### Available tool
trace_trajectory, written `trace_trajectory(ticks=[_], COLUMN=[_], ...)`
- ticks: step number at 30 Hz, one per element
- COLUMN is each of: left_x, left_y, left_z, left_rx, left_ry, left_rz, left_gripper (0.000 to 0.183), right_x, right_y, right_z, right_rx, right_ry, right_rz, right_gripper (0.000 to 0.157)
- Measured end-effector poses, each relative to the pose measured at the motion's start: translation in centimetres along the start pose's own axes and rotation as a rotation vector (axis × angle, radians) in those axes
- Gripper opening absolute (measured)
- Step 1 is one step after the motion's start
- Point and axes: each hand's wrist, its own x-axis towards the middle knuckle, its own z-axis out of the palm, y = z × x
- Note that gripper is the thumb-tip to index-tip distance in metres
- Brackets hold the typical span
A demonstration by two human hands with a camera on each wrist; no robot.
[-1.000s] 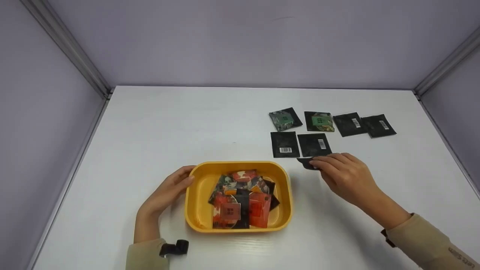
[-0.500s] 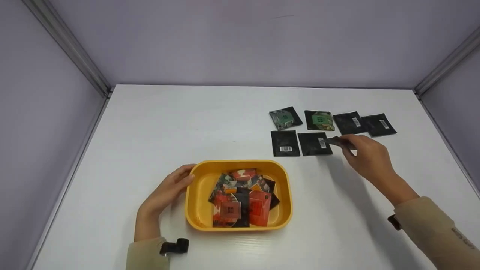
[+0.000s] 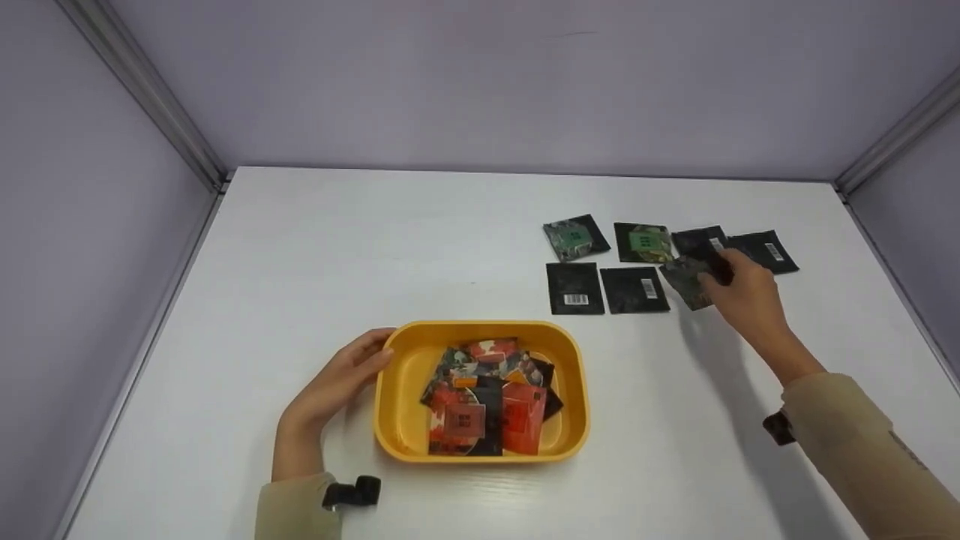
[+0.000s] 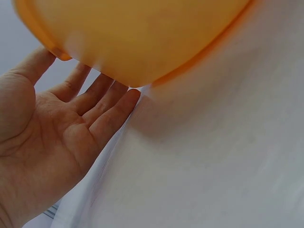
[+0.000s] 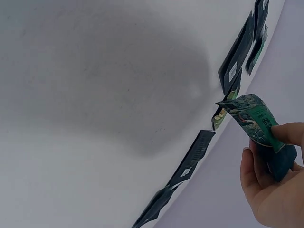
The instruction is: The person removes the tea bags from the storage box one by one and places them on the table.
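Observation:
My right hand (image 3: 739,289) pinches a small dark sachet (image 3: 686,277) just above the table, to the right of the second row of sachets; the right wrist view shows the sachet (image 5: 259,126) with a green printed face between thumb and fingers (image 5: 266,190). My left hand (image 3: 341,379) lies with straight fingers against the left end of the yellow tray (image 3: 397,420), which holds several red, black and patterned sachets (image 3: 487,397). In the left wrist view the palm (image 4: 52,137) is flat beside the tray's orange wall (image 4: 142,38).
Several sachets lie in two rows on the white table: a back row (image 3: 645,241) of green-faced and black barcoded ones, and two black ones (image 3: 575,288) in front. Purple walls enclose the table (image 3: 375,247) on three sides.
My right hand has carried the sachet from near the tray's right corner up and to the right, past the front row. The left hand and tray stayed put.

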Motion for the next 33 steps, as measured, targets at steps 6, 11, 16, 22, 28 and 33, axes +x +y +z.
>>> trace_trajectory(ticks=[6, 11, 16, 22, 28, 33], left_x=[0.0, 0.0, 0.1, 0.1, 0.2, 0.1], left_y=[0.0, -0.2, -0.3, -0.1, -0.2, -0.3], left_z=[0.1, -0.1, -0.2, 0.0, -0.1, -0.1], left_rx=[-0.003, -0.021, -0.027, -0.019, -0.016, -0.006], left_ry=[-0.001, -0.029, -0.042, -0.019, -0.025, -0.021], left_rz=[0.006, 0.035, 0.046, 0.022, 0.031, 0.028], left_gripper=[0.047, 0.047, 0.046, 0.046, 0.045, 0.046], right_x=[1.0, 1.5, 1.4, 1.2, 1.0, 0.9], right_y=[1.2, 1.9, 2.2, 2.4, 3.0, 3.4], right_z=[0.1, 0.3, 0.8, 1.2, 1.6, 2.0], right_rx=[0.08, 0.137, 0.111, 0.018, -0.078, -0.107], right_ry=[-0.068, -0.119, -0.121, -0.141, -0.174, -0.148], right_rz=[0.163, 0.29, 0.334, 0.372, 0.361, 0.336], right_gripper=[0.05, 0.061, 0.066, 0.076, 0.082, 0.082])
